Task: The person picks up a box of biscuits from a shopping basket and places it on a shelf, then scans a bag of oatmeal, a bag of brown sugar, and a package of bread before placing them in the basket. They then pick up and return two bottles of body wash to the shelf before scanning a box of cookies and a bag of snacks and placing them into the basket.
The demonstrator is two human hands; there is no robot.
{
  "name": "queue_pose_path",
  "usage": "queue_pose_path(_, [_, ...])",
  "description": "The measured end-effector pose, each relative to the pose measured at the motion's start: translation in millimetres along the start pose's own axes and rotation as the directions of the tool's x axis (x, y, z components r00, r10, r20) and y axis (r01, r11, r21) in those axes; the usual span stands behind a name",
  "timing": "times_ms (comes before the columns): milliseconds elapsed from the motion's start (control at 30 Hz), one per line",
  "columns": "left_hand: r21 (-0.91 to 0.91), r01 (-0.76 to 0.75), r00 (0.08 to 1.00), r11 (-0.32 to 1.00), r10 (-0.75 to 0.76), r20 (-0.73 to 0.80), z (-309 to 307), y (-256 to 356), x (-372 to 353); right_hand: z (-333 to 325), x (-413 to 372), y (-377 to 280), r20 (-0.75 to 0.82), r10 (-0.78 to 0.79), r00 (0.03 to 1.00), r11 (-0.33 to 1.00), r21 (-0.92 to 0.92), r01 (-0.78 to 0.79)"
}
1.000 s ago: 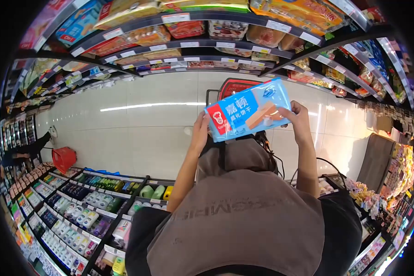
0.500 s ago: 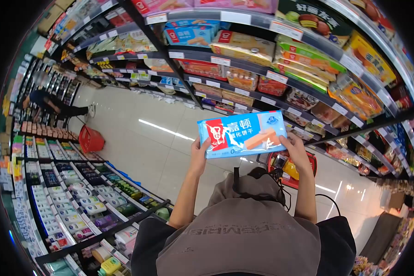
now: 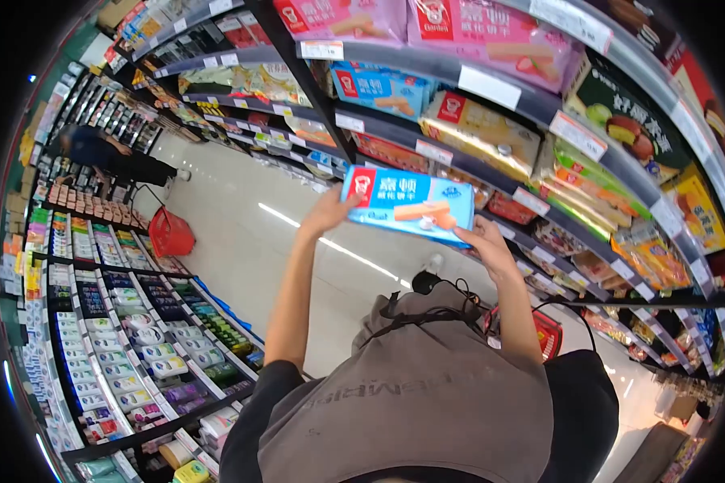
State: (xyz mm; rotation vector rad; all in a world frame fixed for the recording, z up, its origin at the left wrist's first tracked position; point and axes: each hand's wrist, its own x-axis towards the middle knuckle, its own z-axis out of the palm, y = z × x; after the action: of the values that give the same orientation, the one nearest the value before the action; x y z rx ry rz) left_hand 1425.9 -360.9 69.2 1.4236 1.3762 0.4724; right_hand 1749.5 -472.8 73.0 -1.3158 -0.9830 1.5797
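Both my hands hold up a blue pack of wafer biscuits (image 3: 411,201) in front of me, its printed face turned up. My left hand (image 3: 330,211) grips the left end, thumb on top and fingers hidden beneath. At the lower right corner, my right hand (image 3: 488,245) pinches the pack between thumb and fingers. Just beyond it, similar blue wafer packs (image 3: 383,91) lie on a shelf, beside a cream-coloured wafer pack (image 3: 482,133). Pink wafer packs (image 3: 491,40) fill the shelf above.
A red shopping basket (image 3: 548,332) is partly hidden behind my right forearm. Further down the aisle a person in dark clothes (image 3: 109,157) bends near a red basket (image 3: 171,233). Shelves of bottles and packs (image 3: 137,346) line the left side. Price-tagged shelf edges (image 3: 433,151) curve along the right.
The wafer pack and both hands have moved forward, closer to the shelf, and the pack now tilts down to the right. My view has shifted, and a foot now shows ahead.
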Motion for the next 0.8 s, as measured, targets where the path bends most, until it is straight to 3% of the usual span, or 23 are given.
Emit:
queue_pose_path(67, [0.322,-0.313,0.922,0.893,0.367,-0.121,-35,29,39,3,44,-26,-0.002,-0.177,0.984,0.984,-0.016,0.177])
queue_pose_path(100, [0.377,-0.319,0.913,0.869,0.388,-0.123,-52,40,61,9,51,-59,-0.004,-0.143,0.990,0.989,0.048,0.143])
queue_pose_path(133, [0.428,-0.324,0.903,0.844,0.411,-0.125,-64,47,82,5,71,-71,-0.025,-0.202,0.979,0.979,-0.031,0.201])
queue_pose_path(200, [0.232,-0.319,0.929,0.919,0.351,-0.115,-67,91,93,-1,110,-88,-0.004,-0.428,0.904,0.888,-0.187,0.420])
queue_pose_path(267, [0.129,-0.388,0.899,0.912,0.406,-0.167,-69,95,125,-5,143,-98,-0.001,-0.522,0.853,0.791,-0.374,0.484])
queue_pose_path(333, [0.030,-0.345,0.899,0.938,0.339,-0.275,-64,92,153,0,159,-115,0.010,-0.464,0.886,0.744,-0.538,0.396])
queue_pose_path(433, [-0.086,-0.458,0.811,0.885,0.376,-0.449,-56,87,182,22,162,-134,-0.034,-0.463,0.885,0.657,-0.684,0.317])
queue_pose_path(533, [-0.135,-0.429,0.776,0.893,0.288,-0.562,-62,81,205,40,179,-137,-0.030,-0.450,0.893,0.627,-0.722,0.292])
queue_pose_path(600, [-0.137,-0.476,0.706,0.869,0.284,-0.649,-63,79,229,43,198,-125,0.011,-0.359,0.933,0.585,-0.777,0.235])
queue_pose_path(667, [-0.377,-0.519,0.713,0.767,0.146,-0.685,-61,81,249,48,220,-102,0.008,-0.555,0.832,0.275,-0.942,0.193])
queue_pose_path(700, [-0.353,-0.512,0.650,0.783,0.084,-0.755,-57,83,255,52,226,-98,-0.005,-0.607,0.795,0.245,-0.952,0.182])
queue_pose_path(733, [-0.356,-0.447,0.644,0.821,0.019,-0.765,-57,82,257,53,231,-95,-0.008,-0.605,0.796,0.252,-0.950,0.182])
queue_pose_path(800, [-0.403,-0.374,0.673,0.835,-0.054,-0.737,-56,74,263,52,238,-89,0.032,-0.635,0.772,0.143,-0.977,0.158])
